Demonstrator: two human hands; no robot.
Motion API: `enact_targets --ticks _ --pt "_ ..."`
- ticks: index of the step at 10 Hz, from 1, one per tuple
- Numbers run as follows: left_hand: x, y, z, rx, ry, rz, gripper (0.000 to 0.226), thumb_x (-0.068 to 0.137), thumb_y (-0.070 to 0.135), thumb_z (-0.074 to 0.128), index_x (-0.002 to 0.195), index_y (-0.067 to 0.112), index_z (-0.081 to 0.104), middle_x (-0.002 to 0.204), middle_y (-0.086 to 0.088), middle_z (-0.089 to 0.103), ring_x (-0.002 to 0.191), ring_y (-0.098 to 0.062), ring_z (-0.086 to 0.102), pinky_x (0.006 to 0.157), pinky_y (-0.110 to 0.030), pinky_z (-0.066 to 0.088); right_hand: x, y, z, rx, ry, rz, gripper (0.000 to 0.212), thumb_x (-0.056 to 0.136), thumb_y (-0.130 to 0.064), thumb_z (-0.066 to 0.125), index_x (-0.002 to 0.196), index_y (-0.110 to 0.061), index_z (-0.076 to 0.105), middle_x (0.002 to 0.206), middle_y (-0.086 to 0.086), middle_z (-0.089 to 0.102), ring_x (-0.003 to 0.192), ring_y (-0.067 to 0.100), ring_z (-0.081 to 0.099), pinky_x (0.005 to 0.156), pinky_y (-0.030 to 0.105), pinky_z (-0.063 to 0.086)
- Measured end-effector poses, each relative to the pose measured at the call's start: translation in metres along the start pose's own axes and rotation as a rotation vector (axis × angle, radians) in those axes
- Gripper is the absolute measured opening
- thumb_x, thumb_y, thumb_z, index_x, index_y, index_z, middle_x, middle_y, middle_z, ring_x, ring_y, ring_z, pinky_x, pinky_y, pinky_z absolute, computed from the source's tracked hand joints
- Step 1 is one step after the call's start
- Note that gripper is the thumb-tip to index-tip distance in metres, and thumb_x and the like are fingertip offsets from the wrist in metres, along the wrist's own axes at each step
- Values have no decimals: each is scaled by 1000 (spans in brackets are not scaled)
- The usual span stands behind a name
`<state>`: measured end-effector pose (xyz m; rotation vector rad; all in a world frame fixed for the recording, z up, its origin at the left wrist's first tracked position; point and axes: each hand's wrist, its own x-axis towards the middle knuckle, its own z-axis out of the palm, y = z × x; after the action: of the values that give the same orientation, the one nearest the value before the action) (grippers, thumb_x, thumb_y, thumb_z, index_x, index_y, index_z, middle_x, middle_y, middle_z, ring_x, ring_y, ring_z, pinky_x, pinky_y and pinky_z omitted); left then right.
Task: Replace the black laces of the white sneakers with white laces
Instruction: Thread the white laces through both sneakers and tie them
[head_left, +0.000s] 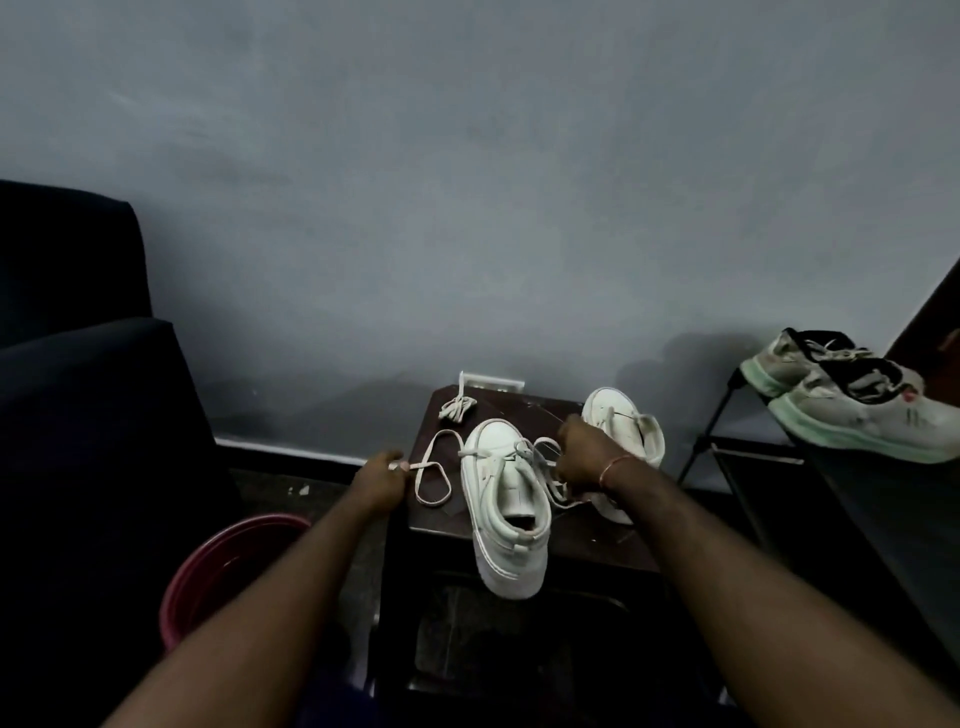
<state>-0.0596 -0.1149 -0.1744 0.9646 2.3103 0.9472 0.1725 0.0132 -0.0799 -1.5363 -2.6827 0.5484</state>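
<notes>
A white sneaker (506, 499) lies on a small dark table (436, 514), toe away from me and heel over the front edge. A white lace (431, 475) runs through its front eyelets and loops out to the left. My left hand (379, 480) pinches the left end of that lace. My right hand (584, 452) is closed on the lace's right side, just beside the sneaker. A second white sneaker (626, 423) stands behind my right hand, partly hidden by it. A spare bundled white lace (456, 407) rests at the table's far left corner.
A red bucket (228, 566) stands on the floor at the left, under my left forearm. A dark armchair (78, 374) fills the left side. On the right, a black rack (727, 457) carries a worn pair of white-and-green sneakers (857, 410). A grey wall is close behind the table.
</notes>
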Motion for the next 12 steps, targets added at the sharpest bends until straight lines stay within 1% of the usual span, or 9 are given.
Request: enact_targets --ticks 2,3,5,6,7,8,9,11,12 --pt "8 -8 4 -85 -16 -17 18 94 18 59 83 6 67 98 -16 70 87 -22 63 71 -30 43 -5 15 32 -107 -11 55 31 85 -25 66 109 -4 65 111 15 69 106 30 65 78 30 49" --pt "9 -13 6 -93 101 -77 32 86 25 70 61 12 54 76 -18 66 76 -29 63 67 -35 46 -8 21 54 -64 26 -3 30 90 -33 61 108 -10 68 110 15 69 106 32 64 81 32 48" --pt "0 20 -23 76 202 51 34 86 24 68 60 6 56 68 -20 67 69 -32 66 64 -35 48 -15 15 36 -93 23 3 24 88 -24 64 100 -4 70 106 17 69 102 31 65 79 31 49" --pt "-2 86 -65 -233 151 119 23 88 17 67 70 6 57 51 -11 57 36 -17 53 44 -24 46 -7 -11 -30 49 61 -15 26 84 -23 71 100 -3 69 98 19 71 90 31 67 68 29 46" --pt "-15 178 -122 -527 12 204 7 94 12 60 88 9 58 61 -9 56 37 -11 47 41 -20 45 -12 -50 -117 714 113 -103 26 84 -3 71 102 -12 54 74 17 64 49 20 61 44 21 45" --pt "-32 263 -173 -520 -60 309 9 96 10 55 94 3 61 72 -10 60 47 -12 52 43 -18 47 -22 -92 -199 1136 195 -261 12 92 0 59 89 -11 53 74 15 62 49 19 63 48 24 52" --pt "-46 323 -209 -345 15 421 12 95 7 57 91 -1 65 77 -14 63 54 -15 57 43 -18 49 -34 -122 -257 1274 281 -379 4 95 -2 52 96 -3 56 92 17 67 75 26 68 70 33 57" --pt "-66 390 -259 170 258 600 12 88 13 64 92 3 69 78 -6 71 60 -15 66 47 -19 52 -37 -144 -299 860 527 -473 12 91 -12 64 89 0 62 83 16 70 65 24 67 55 30 51" --pt "-76 414 -281 376 267 650 11 85 15 69 91 6 70 80 -5 71 65 -15 67 59 -24 56 -38 -154 -311 857 580 -444 23 93 -22 63 84 -2 66 71 13 67 57 23 62 54 32 53"
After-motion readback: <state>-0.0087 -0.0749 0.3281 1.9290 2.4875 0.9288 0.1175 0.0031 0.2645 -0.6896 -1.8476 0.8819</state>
